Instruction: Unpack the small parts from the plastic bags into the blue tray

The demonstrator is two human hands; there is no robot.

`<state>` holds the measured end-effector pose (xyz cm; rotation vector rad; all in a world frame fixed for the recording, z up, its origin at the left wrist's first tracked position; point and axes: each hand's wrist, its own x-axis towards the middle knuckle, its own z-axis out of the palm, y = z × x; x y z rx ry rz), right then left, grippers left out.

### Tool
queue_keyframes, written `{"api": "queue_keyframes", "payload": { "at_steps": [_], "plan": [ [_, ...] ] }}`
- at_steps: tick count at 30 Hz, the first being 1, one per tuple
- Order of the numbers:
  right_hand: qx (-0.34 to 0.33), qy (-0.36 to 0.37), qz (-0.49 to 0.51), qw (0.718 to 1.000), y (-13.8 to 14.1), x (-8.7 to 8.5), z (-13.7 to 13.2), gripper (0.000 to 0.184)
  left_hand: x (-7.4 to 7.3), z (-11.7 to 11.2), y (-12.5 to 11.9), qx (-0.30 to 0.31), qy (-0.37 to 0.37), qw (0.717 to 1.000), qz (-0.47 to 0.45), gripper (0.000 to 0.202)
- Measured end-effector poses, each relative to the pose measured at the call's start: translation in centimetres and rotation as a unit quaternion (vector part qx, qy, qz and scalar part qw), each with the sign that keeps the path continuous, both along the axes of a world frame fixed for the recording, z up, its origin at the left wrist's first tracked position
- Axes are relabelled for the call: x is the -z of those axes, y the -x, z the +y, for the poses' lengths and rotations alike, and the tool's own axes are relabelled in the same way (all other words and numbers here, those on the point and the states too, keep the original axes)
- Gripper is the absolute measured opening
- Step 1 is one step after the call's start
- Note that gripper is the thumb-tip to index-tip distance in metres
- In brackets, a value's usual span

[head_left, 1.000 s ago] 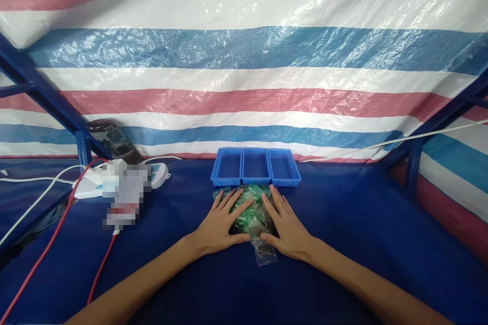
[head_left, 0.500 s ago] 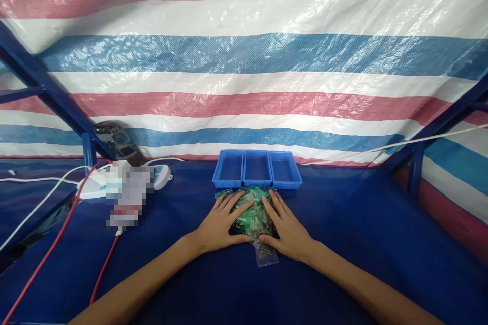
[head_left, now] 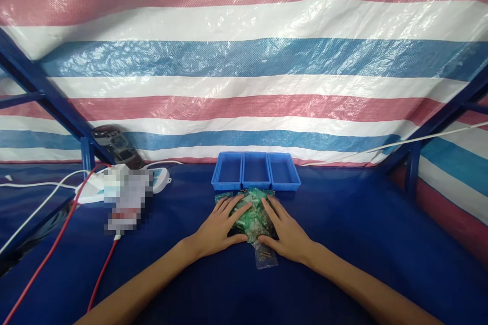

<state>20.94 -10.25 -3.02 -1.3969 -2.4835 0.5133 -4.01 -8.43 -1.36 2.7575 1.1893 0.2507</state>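
your left hand [head_left: 215, 231] and right hand [head_left: 292, 236] angle inward, palms down, fingers spread wide on a crinkly heap of greenish, see-through plastic bags [head_left: 252, 219], just before three rectangular blue trays [head_left: 256, 184].

A makeshift work booth: striped plastic sheeting [head_left: 244, 58], 2 slanting blue beams [head_left: 57, 102], blue tabletop [head_left: 343, 228].

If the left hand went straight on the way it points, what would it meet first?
The left hand would first meet the pile of green packets, which it appears to touch. Beyond that, probably the middle blue tray, though the gap between pile and tray is hard to judge.
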Motion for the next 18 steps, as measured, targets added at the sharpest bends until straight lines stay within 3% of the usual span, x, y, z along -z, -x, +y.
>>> {"api": "queue_keyframes", "payload": {
  "at_steps": [11,18],
  "plan": [
    [0.001,-0.062,0.026,0.998,-0.5,0.0,0.0,0.08,0.1,-0.1,-0.3,0.006,-0.004,1.0,-0.007,0.076],
    [0.052,-0.122,0.027,0.991,-1.3,-0.6,1.0,0.063,-0.3,0.2,-0.2,-0.003,0.007,1.0,0.001,0.081]
  ]
}}
